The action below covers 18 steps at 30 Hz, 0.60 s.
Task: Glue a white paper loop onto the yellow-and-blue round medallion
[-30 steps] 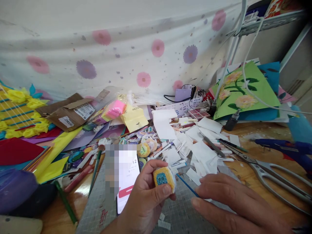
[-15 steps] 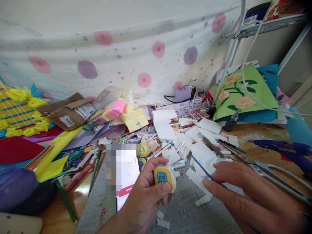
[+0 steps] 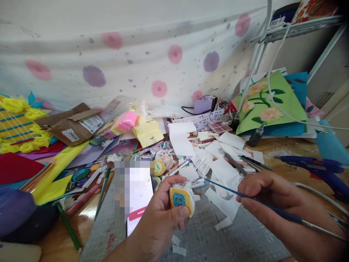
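Observation:
Between the fingers and thumb of my left hand point(image 3: 169, 214) is a small thick padded piece point(image 3: 181, 199), textured yellow around a blue centre, with a white fluffy edge. My right hand point(image 3: 283, 214) pinches a thin blue paintbrush point(image 3: 275, 209) along its handle. The handle's tapered end points left, just past the upper right of the padded piece and apart from it. A silver metal section runs back under the right hand; I see no bristles. Below both hands lies a grey cutting mat point(image 3: 204, 240).
A lit phone point(image 3: 139, 196) lies left of my left hand. White paper scraps point(image 3: 220, 203), markers and several similar padded pieces point(image 3: 159, 165) crowd behind. At right are a blue glue gun point(image 3: 313, 165) and scissors point(image 3: 313, 191); a cardboard box point(image 3: 76, 125) stands back left.
My right hand has turned and drawn slightly right, showing the paintbrush's length and silver part. The padded piece has tilted a little in my left hand. The view has shifted slightly.

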Each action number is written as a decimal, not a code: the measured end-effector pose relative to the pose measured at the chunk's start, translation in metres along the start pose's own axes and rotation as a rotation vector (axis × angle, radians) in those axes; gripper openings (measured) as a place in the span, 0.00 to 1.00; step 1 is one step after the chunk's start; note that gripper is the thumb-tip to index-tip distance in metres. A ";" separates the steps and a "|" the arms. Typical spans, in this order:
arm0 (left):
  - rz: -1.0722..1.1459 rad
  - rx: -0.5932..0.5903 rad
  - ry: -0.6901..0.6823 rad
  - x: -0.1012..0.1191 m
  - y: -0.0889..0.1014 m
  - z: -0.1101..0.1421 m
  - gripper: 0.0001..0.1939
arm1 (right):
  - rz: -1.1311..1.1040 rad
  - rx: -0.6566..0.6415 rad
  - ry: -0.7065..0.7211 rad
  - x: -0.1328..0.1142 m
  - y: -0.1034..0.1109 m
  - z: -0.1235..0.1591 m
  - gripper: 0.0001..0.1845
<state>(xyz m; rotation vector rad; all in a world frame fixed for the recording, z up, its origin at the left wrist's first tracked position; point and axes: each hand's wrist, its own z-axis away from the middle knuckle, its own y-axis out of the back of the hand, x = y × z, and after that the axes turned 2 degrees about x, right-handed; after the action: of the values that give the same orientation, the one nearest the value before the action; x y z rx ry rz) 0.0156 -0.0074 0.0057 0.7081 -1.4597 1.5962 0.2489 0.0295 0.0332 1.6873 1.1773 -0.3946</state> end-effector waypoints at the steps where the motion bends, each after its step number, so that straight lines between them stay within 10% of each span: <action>1: 0.003 -0.001 -0.003 0.000 0.000 0.000 0.25 | -0.002 0.000 0.031 -0.003 0.000 -0.002 0.04; 7: -0.004 0.001 -0.008 0.000 0.000 -0.002 0.25 | -0.077 -0.084 0.131 -0.013 0.005 -0.009 0.05; 18: -0.020 -0.031 0.014 0.001 0.000 0.001 0.22 | -0.956 -0.154 -0.376 -0.005 -0.003 -0.005 0.09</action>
<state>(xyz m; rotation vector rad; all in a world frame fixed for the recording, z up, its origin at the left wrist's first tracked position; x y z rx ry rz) 0.0146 -0.0077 0.0068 0.6902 -1.4602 1.5569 0.2427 0.0308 0.0375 0.7682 1.6053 -1.1123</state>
